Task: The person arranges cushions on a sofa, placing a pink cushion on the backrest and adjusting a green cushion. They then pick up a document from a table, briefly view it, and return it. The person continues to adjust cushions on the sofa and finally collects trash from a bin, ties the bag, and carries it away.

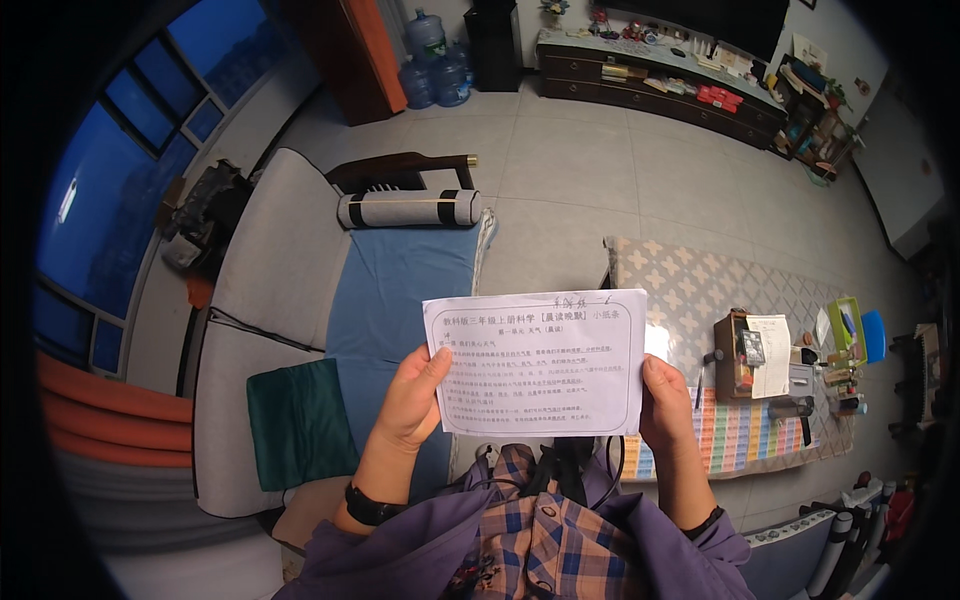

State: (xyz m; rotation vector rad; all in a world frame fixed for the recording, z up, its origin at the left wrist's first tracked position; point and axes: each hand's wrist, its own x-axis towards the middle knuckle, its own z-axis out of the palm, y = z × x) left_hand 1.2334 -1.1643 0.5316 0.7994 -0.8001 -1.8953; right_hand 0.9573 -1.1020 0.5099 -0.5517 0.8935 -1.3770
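A white printed sheet of paper (536, 367) is held up in front of my body, its printed side facing me. Lines of print fill a rounded border, with some handwriting along the top edge. My left hand (416, 394) pinches the sheet's left edge, thumb on the front. On the opposite edge, my right hand (666, 397) grips it the same way, thumb near the margin. The fingers behind the paper are hidden. A dark band (371, 508) circles my left wrist.
To the left stands a grey sofa with a blue seat cover (405, 292) and a dark green cushion (302, 424). At right, a patterned-cloth table (675, 277) bears a wooden box (731, 360), a green tray (846, 319) and small bottles. A TV cabinet (570, 71) and water jugs (450, 79) line the far wall.
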